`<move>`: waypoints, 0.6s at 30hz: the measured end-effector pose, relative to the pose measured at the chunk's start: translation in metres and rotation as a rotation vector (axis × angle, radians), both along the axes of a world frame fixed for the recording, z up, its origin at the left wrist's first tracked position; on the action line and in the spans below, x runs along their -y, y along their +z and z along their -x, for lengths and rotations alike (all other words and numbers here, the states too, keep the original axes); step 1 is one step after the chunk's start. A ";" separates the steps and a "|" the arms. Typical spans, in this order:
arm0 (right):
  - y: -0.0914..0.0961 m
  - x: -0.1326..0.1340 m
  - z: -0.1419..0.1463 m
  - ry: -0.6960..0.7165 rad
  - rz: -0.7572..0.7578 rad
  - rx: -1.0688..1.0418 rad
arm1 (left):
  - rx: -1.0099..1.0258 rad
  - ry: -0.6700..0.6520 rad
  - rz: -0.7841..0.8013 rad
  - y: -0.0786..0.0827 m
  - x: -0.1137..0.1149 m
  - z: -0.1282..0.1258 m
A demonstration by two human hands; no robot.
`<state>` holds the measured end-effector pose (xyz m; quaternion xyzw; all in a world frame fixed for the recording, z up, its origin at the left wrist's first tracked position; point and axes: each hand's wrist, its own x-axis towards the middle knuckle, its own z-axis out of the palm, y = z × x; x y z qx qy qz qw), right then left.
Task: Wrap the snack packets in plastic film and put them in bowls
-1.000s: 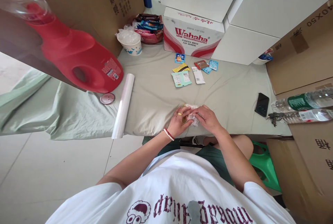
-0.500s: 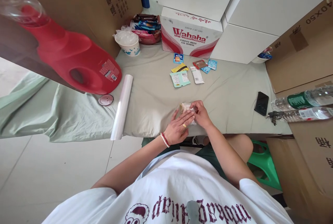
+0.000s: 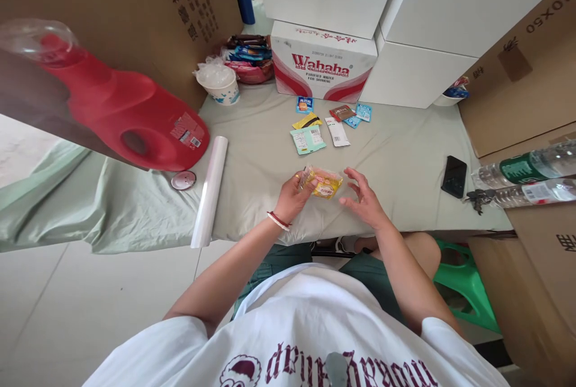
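Note:
My left hand (image 3: 292, 198) grips a yellow snack packet (image 3: 326, 186) with clear wrap around it, thumb on top, near the front of the cloth-covered table. Just right of the packet, my right hand (image 3: 363, 200) is held with its fingers apart and nothing in them. Beyond my hands lie several small packets: a mint-green packet (image 3: 308, 140), a yellow and black packet (image 3: 306, 121), a white packet (image 3: 337, 132), a brown packet (image 3: 342, 113), a blue packet (image 3: 305, 104) and light-blue packets (image 3: 363, 112).
A plastic wrap roll (image 3: 210, 192), a round pink tin (image 3: 183, 180) and a big red jug (image 3: 139, 117) stand or lie left. At right are a black phone (image 3: 454, 176) and plastic bottles (image 3: 522, 168). A Wahaha box (image 3: 324, 63) and paper cup (image 3: 219, 84) stand behind.
Both hands were pressed together over the wrapped packet. Now my right hand has let go and moved right with fingers apart; my left hand holds the packet, its yellow face showing.

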<state>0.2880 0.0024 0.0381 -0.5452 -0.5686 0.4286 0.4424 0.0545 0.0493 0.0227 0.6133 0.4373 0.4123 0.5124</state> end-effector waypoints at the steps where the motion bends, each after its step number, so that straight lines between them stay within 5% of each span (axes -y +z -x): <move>1: 0.002 0.003 -0.001 0.035 0.002 0.005 | 0.098 -0.058 0.091 0.006 -0.003 -0.003; 4: 0.003 0.013 0.002 0.097 0.095 -0.062 | 0.236 -0.216 0.237 0.014 -0.007 -0.019; 8: -0.005 0.016 -0.002 0.006 0.204 -0.111 | 0.066 -0.157 0.237 0.000 -0.002 -0.029; 13: -0.008 -0.030 -0.075 -0.489 0.241 -0.385 | -0.503 0.026 -0.338 -0.026 0.014 0.017; 18: 0.009 -0.134 -0.175 -0.798 0.180 -0.524 | -0.906 -0.020 -0.654 -0.039 0.035 0.076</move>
